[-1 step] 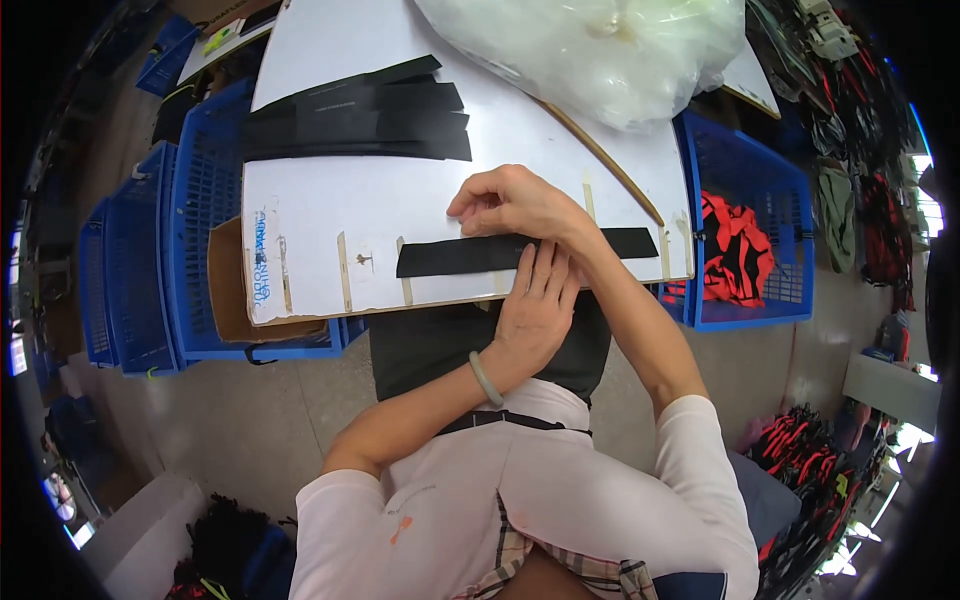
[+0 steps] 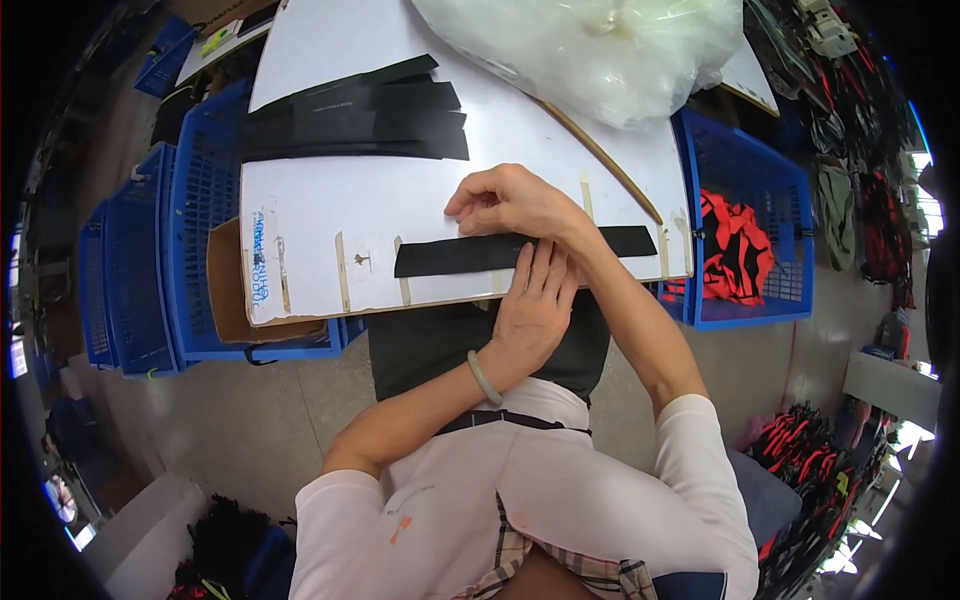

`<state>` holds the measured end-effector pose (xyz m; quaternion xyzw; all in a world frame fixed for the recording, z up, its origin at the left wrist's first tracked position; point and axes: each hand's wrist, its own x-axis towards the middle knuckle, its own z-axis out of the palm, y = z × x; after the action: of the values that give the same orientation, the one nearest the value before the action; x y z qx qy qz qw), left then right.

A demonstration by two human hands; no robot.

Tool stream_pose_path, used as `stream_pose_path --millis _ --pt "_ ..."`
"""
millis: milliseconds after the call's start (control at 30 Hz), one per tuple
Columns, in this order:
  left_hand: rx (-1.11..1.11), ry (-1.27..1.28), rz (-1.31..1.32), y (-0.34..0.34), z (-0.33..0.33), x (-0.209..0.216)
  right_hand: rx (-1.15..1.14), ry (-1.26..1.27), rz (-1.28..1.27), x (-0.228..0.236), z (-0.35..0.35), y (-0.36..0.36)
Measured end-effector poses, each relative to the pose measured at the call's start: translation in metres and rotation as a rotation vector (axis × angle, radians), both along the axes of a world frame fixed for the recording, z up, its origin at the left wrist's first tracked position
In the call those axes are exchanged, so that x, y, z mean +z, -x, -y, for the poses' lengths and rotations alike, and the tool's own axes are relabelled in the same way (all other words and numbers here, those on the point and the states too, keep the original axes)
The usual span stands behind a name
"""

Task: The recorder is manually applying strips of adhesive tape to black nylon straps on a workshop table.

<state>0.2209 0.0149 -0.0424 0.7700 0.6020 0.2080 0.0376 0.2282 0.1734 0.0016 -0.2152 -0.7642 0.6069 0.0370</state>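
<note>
A long black fabric strip (image 2: pixel 440 257) lies flat along the near edge of the white tabletop (image 2: pixel 310 200). My left hand (image 2: pixel 533 318), with a pale bangle on its wrist, rests on the strip's near edge with its fingers stretched out. Just beyond it, my right hand (image 2: pixel 522 203) lies over the strip's far edge, its forearm crossing the strip. Its fingers curl in toward the thumb, and whether anything is pinched there is hidden. Farther off at the left, several similar black strips (image 2: pixel 370 125) lie in a fanned, overlapping pile.
A large clear plastic bag (image 2: pixel 610 60) covers the far right of the table. Beside it lies a thin wooden stick (image 2: pixel 605 160). Blue crates stand on both sides; the right crate (image 2: pixel 750 315) holds red and black fabric pieces (image 2: pixel 738 250). A cardboard box (image 2: pixel 225 285) sits in the left crate (image 2: pixel 205 150).
</note>
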Motion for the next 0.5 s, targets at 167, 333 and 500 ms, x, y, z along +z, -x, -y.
stream_pose_path --millis 167,333,500 --pt "0.001 -0.025 0.013 -0.003 -0.001 -0.003 -0.025 -0.064 0.017 -0.002 0.0 -0.002" --pt "-0.03 -0.022 0.015 -0.002 -0.002 -0.002 -0.018 -0.116 -0.002 -0.006 -0.001 0.0" --pt "-0.055 0.041 -0.063 -0.004 -0.005 0.001 -0.004 -0.39 -0.022 -0.013 0.01 0.006"
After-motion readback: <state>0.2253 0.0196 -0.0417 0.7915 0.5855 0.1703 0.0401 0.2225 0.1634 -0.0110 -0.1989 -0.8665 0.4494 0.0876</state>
